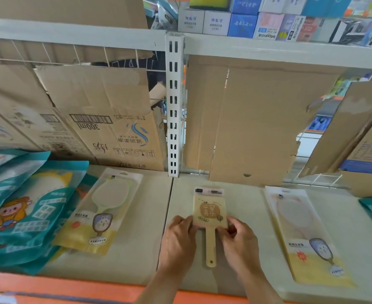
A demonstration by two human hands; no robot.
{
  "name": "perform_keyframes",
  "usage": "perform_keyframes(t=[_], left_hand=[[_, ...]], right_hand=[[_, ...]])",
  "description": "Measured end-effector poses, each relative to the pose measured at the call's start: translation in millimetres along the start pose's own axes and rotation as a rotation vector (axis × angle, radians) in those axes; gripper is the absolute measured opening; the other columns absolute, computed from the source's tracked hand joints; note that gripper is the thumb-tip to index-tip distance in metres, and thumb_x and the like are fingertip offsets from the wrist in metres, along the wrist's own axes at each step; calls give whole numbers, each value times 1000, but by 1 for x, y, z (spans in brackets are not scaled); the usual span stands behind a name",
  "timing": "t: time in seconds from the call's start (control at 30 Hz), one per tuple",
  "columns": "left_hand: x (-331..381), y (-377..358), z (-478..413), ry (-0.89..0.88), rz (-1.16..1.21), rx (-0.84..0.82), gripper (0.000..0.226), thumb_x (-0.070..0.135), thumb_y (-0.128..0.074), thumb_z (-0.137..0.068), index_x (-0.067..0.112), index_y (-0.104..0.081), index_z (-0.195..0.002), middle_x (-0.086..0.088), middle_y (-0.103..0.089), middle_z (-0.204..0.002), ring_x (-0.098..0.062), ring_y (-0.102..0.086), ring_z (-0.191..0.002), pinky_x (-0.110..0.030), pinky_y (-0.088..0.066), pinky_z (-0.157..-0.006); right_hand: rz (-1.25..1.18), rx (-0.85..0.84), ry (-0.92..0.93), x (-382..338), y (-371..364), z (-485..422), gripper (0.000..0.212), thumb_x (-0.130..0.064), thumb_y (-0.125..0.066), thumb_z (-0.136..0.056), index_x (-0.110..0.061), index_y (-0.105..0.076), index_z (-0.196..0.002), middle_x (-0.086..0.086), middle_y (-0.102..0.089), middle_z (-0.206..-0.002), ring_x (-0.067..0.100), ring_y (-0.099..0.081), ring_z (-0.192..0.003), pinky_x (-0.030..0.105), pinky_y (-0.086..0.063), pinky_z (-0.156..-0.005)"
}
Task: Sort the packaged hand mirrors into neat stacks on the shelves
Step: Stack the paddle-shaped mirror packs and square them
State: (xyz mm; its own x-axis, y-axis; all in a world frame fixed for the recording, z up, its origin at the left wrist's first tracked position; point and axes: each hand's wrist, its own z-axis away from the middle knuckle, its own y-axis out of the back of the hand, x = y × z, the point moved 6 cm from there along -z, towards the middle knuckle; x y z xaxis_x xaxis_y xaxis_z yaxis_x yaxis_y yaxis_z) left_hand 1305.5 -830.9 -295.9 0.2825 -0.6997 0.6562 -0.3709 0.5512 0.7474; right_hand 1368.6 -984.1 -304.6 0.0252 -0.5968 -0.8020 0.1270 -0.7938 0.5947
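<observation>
Both hands are on the same thing here: the left hand (pixel 178 240) grips the left edge of the square cream hand mirror (pixel 210 212) with curled fingers, and the right hand (pixel 240 242) pinches its right edge the same way. The mirror lies flat on the shelf (pixel 244 194), about in the middle, with its handle pointing to the near side between the two hands.

To the right, apart from it, lies a packaged mirror (pixel 301 233) in a clear-and-yellow pack. To the left there's a green mirror pack (pixel 106 207), its left edge tucked under a pile of teal bags (pixel 22 211). On the far side, flattened cardboard (pixel 257 119) leans up behind everything, split by a white slotted post (pixel 175 106). Small boxes (pixel 242 25) sit on the shelf above.
</observation>
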Motion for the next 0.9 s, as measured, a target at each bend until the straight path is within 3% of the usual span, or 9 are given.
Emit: perform_keyframes(t=[0.2, 0.43, 0.73, 0.9], left_hand=[[0, -1, -3, -6, 61, 48, 21, 27, -53, -95, 20, -72, -97, 7, -47, -79, -1, -41, -55, -10, -39, -51], [-1, -1, -3, -11, 78, 69, 24, 24, -49, -96, 22, -73, -99, 7, -51, -80, -6, -47, -62, -8, -35, -50], [-2, -2, -4, -1, 105, 74, 22, 19, -51, -94, 20, -73, -93, 4, -53, -78, -17, -58, -68, -24, -45, -60], [-1, 3, -2, 8, 82, 21, 23, 16, -48, -93, 18, -71, -90, 4, -53, -78, -6, -44, -57, -11, -36, -48]], right_hand=[[19, 32, 6, 2, -2, -3, 23, -21, -67, -85, -21, -68, -107, 1, -63, -89, 16, -58, -83, 32, -49, -78], [44, 48, 28, 2, -2, -5, 18, -21, -65, -86, -20, -69, -104, 2, -62, -89, 18, -57, -83, 30, -47, -76], [87, 68, 52, 1, -2, -6, 25, -19, -63, -89, -15, -66, -114, 6, -61, -96, 18, -53, -83, 25, -40, -76], [38, 70, 18, 5, -1, -5, 27, -20, -61, -89, -17, -63, -116, 3, -62, -98, 20, -56, -90, 32, -45, -83]])
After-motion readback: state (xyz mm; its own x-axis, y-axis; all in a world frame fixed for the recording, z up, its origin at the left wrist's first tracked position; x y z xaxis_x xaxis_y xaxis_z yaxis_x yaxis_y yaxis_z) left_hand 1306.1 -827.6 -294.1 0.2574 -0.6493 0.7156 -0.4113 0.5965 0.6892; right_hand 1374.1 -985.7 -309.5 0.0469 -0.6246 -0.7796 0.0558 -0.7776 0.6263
